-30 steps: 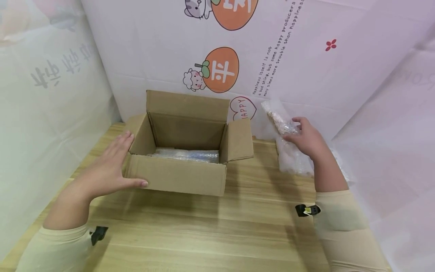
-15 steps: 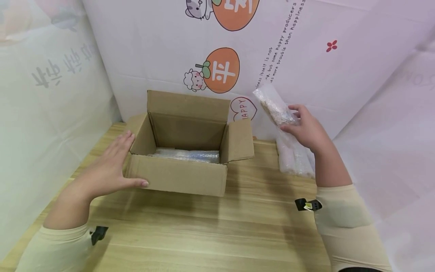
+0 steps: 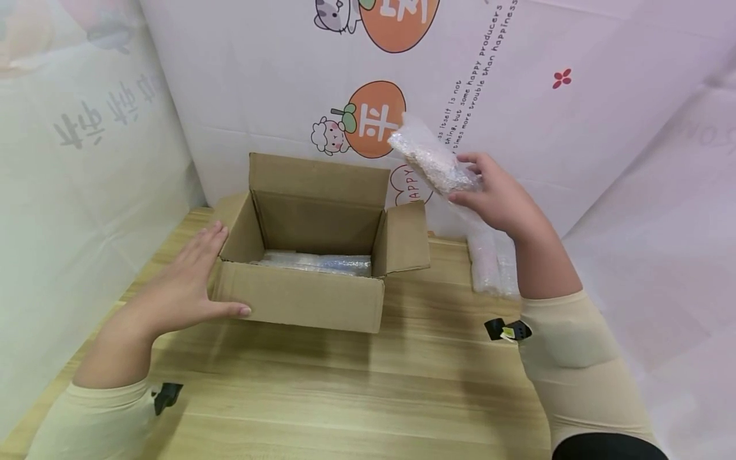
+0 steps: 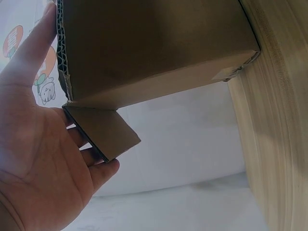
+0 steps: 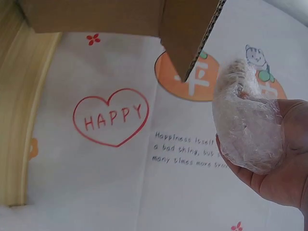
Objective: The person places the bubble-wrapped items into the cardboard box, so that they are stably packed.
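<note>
The bubble-wrapped package (image 3: 434,158) is in the air, right of the open carton (image 3: 301,297), clamped between the thumb and fingers of the right hand (image 3: 497,201). Compared with one second ago, it is higher and nearer to the carton, away from the other wrapped packages (image 3: 485,265); I judge this as carrying. The left hand (image 3: 175,291) touches the carton's left corner, thumb apart from the fingers. Inside lie more wrapped pieces (image 3: 316,262). On the wall cloth (image 3: 604,147), "HAPPY" and "Happiness itself" are readable; the carton shows no brand.

High view, wrist close-ups, box (image 3: 299,297) apparently shared
</note>
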The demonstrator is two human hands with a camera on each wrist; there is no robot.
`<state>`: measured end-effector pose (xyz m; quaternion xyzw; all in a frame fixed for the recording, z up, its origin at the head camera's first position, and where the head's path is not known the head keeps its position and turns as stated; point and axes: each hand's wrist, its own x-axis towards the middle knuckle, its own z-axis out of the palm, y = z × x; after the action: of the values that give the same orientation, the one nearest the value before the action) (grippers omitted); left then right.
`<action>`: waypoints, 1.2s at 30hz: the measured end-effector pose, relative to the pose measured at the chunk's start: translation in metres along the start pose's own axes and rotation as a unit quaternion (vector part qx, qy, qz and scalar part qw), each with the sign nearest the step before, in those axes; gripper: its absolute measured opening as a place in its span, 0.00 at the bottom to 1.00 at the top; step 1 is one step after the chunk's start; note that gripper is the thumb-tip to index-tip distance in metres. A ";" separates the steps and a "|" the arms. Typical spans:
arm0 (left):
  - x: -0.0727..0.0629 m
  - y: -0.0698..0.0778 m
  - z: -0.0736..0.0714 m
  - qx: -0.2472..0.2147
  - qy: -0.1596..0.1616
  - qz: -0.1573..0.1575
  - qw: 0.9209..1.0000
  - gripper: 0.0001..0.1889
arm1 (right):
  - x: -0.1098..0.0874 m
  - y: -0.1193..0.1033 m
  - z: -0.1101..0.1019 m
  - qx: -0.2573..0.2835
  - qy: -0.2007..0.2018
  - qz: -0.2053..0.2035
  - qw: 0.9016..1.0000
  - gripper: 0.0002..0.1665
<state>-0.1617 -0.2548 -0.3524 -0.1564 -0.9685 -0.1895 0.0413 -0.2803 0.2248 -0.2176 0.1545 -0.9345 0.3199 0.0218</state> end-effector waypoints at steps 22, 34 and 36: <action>0.003 -0.002 0.000 0.001 0.004 0.003 1.000 0.69 | 0.050 -0.077 0.040 -0.077 -0.106 -0.147 0.980 0.37; 0.002 -0.003 -0.001 0.009 0.002 0.001 1.000 0.70 | 0.074 -0.089 0.076 -0.114 -0.156 -0.169 0.966 0.35; 0.002 -0.002 -0.001 0.008 0.001 0.000 1.000 0.70 | 0.077 -0.090 0.083 -0.116 -0.162 -0.175 0.964 0.35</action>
<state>-0.1638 -0.2566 -0.3520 -0.1562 -0.9698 -0.1823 0.0439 -0.3210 0.0863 -0.2193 0.3614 -0.9149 0.1710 -0.0561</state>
